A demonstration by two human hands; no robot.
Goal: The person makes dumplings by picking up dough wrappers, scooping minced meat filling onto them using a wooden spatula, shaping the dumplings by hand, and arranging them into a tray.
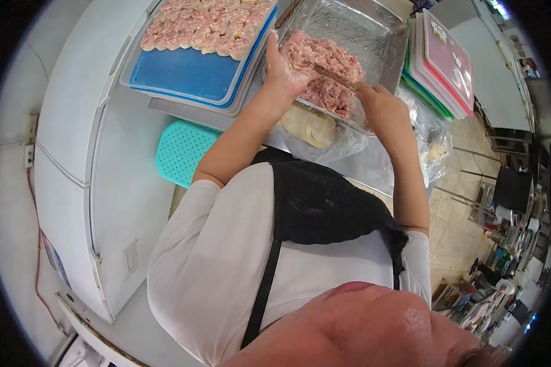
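Note:
My left hand is cupped at the near left edge of a metal pan, thumb raised. A thin round dumpling wrapper with some meat on it appears to rest in its fingers, partly hidden. My right hand grips a narrow brown spatula, its tip touching or very near the wrapper. Pink minced meat is heaped in the pan below both hands. In front of the pan, a stack of pale round wrappers lies in clear plastic.
Left of the pan, a blue tray carries rows of filled dumplings on its far part. Stacked coloured lids or trays stand right. A turquoise perforated basket is below the blue tray, beside a white cabinet. Crumpled plastic lies right.

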